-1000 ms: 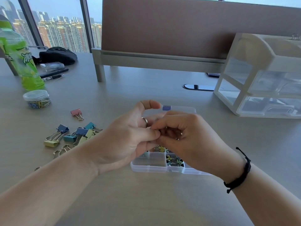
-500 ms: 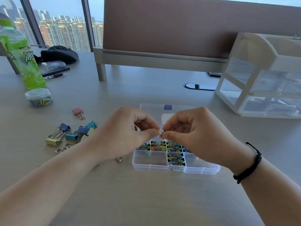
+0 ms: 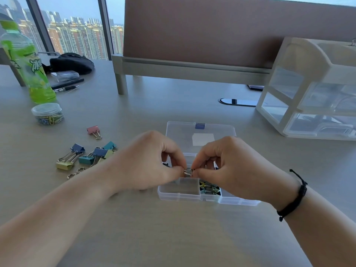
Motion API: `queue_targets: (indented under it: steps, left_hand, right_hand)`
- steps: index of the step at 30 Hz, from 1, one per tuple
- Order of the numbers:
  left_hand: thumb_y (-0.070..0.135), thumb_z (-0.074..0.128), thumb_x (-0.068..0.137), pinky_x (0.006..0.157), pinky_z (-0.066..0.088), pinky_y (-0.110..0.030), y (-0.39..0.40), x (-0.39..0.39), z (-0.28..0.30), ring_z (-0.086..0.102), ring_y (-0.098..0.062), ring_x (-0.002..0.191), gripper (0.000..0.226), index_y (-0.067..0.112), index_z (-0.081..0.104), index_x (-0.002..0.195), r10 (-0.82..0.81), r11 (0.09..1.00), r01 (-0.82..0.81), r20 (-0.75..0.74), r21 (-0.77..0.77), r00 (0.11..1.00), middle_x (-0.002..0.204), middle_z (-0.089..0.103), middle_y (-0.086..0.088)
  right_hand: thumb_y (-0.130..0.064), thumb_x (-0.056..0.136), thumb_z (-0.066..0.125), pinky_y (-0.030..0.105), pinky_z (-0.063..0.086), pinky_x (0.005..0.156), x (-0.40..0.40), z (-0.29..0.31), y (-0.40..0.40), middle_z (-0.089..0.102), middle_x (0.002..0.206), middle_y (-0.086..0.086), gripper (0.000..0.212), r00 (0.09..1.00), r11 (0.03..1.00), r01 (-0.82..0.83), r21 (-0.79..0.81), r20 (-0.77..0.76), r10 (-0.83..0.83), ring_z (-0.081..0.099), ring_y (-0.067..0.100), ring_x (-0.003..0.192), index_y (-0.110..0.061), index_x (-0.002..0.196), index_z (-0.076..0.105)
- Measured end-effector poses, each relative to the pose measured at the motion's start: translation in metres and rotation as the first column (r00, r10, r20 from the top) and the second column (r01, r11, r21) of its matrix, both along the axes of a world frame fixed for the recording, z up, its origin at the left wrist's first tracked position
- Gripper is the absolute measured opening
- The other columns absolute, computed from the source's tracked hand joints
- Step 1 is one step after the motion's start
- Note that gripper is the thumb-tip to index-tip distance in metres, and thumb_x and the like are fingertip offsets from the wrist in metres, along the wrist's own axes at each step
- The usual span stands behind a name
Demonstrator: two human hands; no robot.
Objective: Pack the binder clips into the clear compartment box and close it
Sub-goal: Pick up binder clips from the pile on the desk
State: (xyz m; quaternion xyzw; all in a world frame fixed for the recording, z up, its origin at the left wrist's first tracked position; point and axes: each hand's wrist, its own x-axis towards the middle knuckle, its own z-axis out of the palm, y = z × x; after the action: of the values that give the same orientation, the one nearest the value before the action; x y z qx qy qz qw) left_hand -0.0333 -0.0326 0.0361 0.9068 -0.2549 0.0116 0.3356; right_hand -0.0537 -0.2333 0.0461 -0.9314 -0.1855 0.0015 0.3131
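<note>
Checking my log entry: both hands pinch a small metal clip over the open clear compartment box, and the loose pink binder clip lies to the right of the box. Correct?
Not quite. The head view shows the loose pink binder clip left of the open clear compartment box, not right. The rest holds.

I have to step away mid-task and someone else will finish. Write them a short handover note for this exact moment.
Hands: the left hand and right hand together pinch one small binder clip by its wire handles, just above the compartment box.
Things: the box sits open, its lid laid flat behind. A front-middle compartment holds small clips; the front-left one looks empty. The loose clips and a pink clip lie on the desk to the left.
Done: some small clips packed.
Left: place the held clip, pack the loose ones, close the lid.
</note>
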Motion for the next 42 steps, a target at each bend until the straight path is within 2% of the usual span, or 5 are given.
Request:
queue_targets:
  steps: [10,21,30,38,42]
  left_hand:
    - [0.027,0.072,0.078,0.081,0.046,-0.027,0.002,0.001,-0.004,0.06,-0.002,0.087,0.01,0.035,0.078,0.08,-0.071,0.992,0.06,0.094,0.115,0.993,0.081,0.067,0.019]
    - [0.048,0.062,0.073,0.07,0.046,-0.021,0.01,0.002,-0.004,0.054,0.006,0.087,0.017,0.045,0.075,0.084,-0.158,0.963,0.101,0.218,0.251,0.963,0.089,0.058,0.029]
    - [0.058,0.065,0.078,0.088,0.046,-0.023,0.008,0.008,-0.014,0.052,0.007,0.102,0.036,0.043,0.063,0.11,-0.111,0.961,0.054,0.203,0.27,0.973,0.109,0.055,0.03]
    - [0.06,0.072,0.076,0.085,0.048,-0.024,0.01,0.011,-0.012,0.056,0.004,0.097,0.037,0.042,0.068,0.108,-0.098,0.973,0.073,0.104,0.221,0.99,0.1,0.062,0.026]
    - [0.034,0.073,0.087,0.072,0.051,-0.022,0.037,0.017,0.021,0.066,-0.007,0.082,0.014,0.029,0.075,0.1,0.056,0.991,-0.04,0.127,-0.129,0.99,0.092,0.073,0.012]
  right_hand:
    - [-0.024,0.083,0.072,0.01,0.041,0.064,0.003,-0.006,0.0,0.062,0.074,-0.011,0.008,0.992,0.987,-0.058,-0.153,0.103,0.074,0.056,0.004,0.078,-0.029,0.08,0.078]
    - [-0.039,0.086,0.066,0.017,0.045,0.071,0.0,-0.003,-0.004,0.056,0.091,-0.023,0.013,0.983,0.952,-0.13,-0.277,0.087,0.16,0.055,0.0,0.086,-0.037,0.094,0.076]
    - [-0.02,0.086,0.064,0.011,0.043,0.064,0.009,0.003,-0.017,0.057,0.074,-0.021,0.018,0.973,0.987,0.069,-0.144,0.227,-0.035,0.053,-0.008,0.072,-0.036,0.095,0.069]
    - [-0.013,0.089,0.055,0.014,0.036,0.055,0.017,-0.007,-0.02,0.06,0.081,-0.02,0.023,0.96,0.982,0.149,-0.118,0.254,-0.116,0.052,-0.012,0.067,-0.034,0.095,0.063]
    - [-0.012,0.091,0.055,0.012,0.042,0.055,0.014,-0.008,-0.015,0.062,0.083,-0.016,0.023,0.966,0.984,0.119,-0.131,0.246,-0.084,0.051,-0.017,0.067,-0.033,0.095,0.064]
